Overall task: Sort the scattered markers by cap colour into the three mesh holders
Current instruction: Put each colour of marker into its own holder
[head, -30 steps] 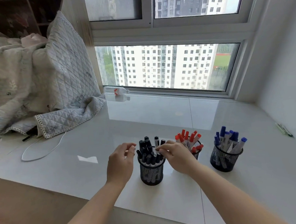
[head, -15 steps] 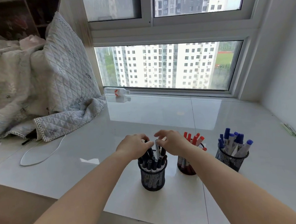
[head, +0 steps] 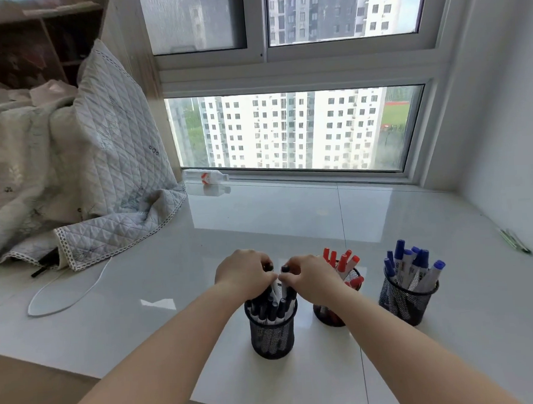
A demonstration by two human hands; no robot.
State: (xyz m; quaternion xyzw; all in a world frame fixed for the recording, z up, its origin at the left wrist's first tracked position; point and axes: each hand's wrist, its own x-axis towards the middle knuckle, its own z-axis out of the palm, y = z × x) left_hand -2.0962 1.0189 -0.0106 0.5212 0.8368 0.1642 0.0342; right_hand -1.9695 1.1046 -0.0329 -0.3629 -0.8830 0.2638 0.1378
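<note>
Both hands are gathered over the black-cap holder, fingers curled down among the black-capped markers. The left hand pinches the top of one marker and the right hand pinches a black cap just beside it, the knuckles almost touching. The step looks like seating or tidying the last black markers, with no loose markers visible on the tiled sill.

To do it well, guide each marker straight down between its neighbours rather than forcing it, since the bundle is crowded and a sideways shove could tip the light mesh cup. One hand could steady the rim below the fingers while the other pushes.

To the right of the right hand, partly behind its wrist, stands the red-cap holder; further right, well apart, the blue-cap holder. A careless elbow could knock either.
</note>
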